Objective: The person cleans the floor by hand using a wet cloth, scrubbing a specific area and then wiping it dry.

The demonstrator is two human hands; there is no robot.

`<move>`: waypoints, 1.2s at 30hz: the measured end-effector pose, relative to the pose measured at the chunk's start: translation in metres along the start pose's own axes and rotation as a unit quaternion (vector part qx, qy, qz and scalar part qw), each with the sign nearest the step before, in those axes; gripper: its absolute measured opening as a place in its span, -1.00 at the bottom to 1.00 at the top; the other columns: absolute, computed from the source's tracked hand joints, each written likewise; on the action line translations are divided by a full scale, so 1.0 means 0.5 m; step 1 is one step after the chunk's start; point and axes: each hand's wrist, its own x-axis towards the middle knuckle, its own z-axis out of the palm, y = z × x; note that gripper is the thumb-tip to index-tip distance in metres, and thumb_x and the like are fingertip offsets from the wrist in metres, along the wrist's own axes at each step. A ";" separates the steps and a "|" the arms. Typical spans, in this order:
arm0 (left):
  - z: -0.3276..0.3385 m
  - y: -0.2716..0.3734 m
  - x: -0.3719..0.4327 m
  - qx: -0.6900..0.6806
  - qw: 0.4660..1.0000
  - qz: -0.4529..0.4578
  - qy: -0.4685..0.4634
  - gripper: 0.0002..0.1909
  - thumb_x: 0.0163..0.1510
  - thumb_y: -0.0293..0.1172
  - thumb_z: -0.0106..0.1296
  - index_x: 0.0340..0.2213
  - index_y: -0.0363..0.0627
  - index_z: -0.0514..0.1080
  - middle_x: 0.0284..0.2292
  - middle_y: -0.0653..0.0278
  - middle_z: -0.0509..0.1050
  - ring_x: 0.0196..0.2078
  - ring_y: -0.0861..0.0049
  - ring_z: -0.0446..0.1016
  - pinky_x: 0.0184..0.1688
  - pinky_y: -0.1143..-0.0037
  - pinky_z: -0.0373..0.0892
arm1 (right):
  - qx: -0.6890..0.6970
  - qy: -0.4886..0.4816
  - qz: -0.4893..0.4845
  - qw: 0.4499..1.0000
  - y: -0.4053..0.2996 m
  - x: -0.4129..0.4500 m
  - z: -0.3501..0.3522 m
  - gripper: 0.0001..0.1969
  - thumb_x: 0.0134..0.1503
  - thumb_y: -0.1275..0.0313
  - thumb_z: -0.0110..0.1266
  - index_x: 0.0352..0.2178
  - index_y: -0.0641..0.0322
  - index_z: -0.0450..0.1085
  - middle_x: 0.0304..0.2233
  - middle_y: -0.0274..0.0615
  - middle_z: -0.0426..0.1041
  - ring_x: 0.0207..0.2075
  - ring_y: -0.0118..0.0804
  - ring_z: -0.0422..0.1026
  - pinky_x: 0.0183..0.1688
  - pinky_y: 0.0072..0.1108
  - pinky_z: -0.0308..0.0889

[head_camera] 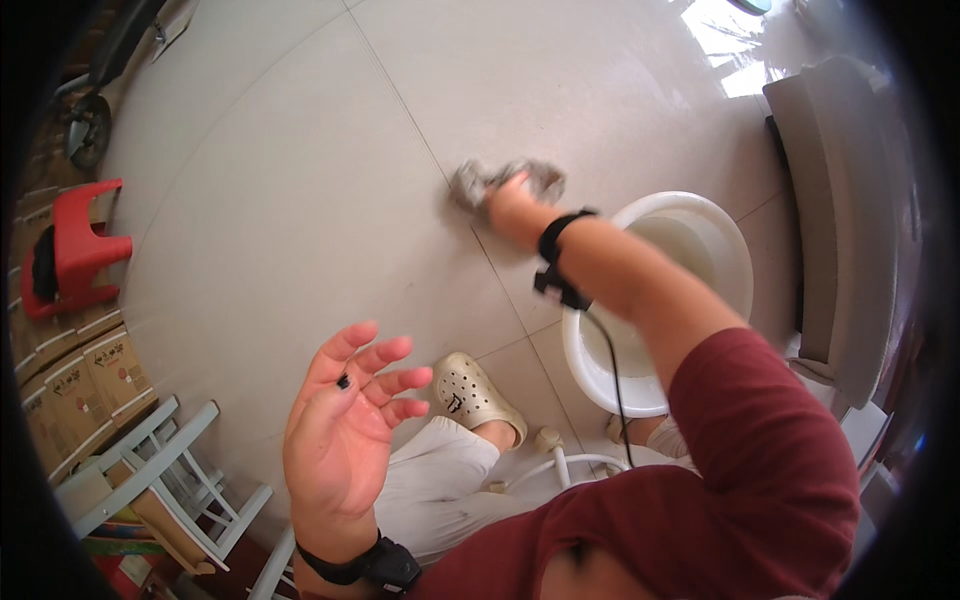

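Observation:
My right hand [517, 206] grips a crumpled grey-brown cloth [544, 178] against the pale tiled floor [300, 187], beside a joint between tiles; hand and cloth are blurred. A black strap with a small device is on that wrist. Under my right forearm stands a round white basin [731, 255] holding cloudy water; the arm hides part of it. My left hand [356, 420] is raised above the floor, palm up with curled fingers apart, and holds nothing. Its thumb has a dark mark, and its wrist also bears a black device.
A beige clog [472, 390] is on my foot near the basin. At the left are a red plastic stool [82, 247], cardboard boxes [116, 367], a grey metal frame [165, 450] and a wheel [90, 131]. A grey padded seat [847, 217] stands at the right.

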 end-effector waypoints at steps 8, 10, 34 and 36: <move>-0.017 0.005 0.002 0.009 0.999 0.017 -0.026 -0.64 -0.13 -0.39 -0.27 -0.22 -0.21 0.11 -0.30 0.13 0.26 -0.31 0.39 0.29 -0.35 0.51 0.27 | 0.314 -0.001 -0.039 0.949 -0.205 -0.022 -0.024 -0.60 -0.27 0.35 -0.02 -0.27 0.06 0.27 -0.30 -0.19 0.31 -0.27 -0.22 0.29 -0.27 -0.46 0.21; -0.013 0.007 0.002 0.010 0.999 0.015 -0.027 -0.64 -0.13 -0.39 -0.27 -0.22 -0.21 0.11 -0.30 0.13 0.26 -0.31 0.39 0.29 -0.36 0.51 0.27 | 0.448 0.121 -0.110 0.879 -0.081 -0.065 -0.031 -0.62 -0.32 0.43 -0.07 -0.32 0.03 0.30 -0.43 -0.13 0.35 -0.37 -0.27 0.33 -0.35 -0.54 0.25; -0.029 0.001 0.007 -0.011 1.000 -0.025 0.010 -0.65 -0.13 -0.38 -0.29 -0.23 -0.21 0.12 -0.31 0.09 0.27 -0.34 0.33 0.31 -0.37 0.46 0.27 | 0.077 0.122 0.101 0.984 0.049 0.053 -0.065 -0.53 -0.20 0.32 -0.04 -0.17 0.09 0.14 -0.08 -0.03 0.03 -0.02 0.16 -0.14 -0.27 -0.11 0.13; -0.019 0.003 0.002 -0.006 1.000 -0.013 0.003 -0.65 -0.13 -0.38 -0.30 -0.23 -0.21 0.12 -0.31 0.09 0.27 -0.33 0.33 0.30 -0.36 0.46 0.26 | 0.048 0.104 0.003 0.993 -0.078 0.084 -0.019 -0.59 -0.09 0.44 -0.21 -0.15 0.37 0.09 -0.01 0.11 -0.16 -0.18 0.19 0.14 -0.25 -0.03 0.06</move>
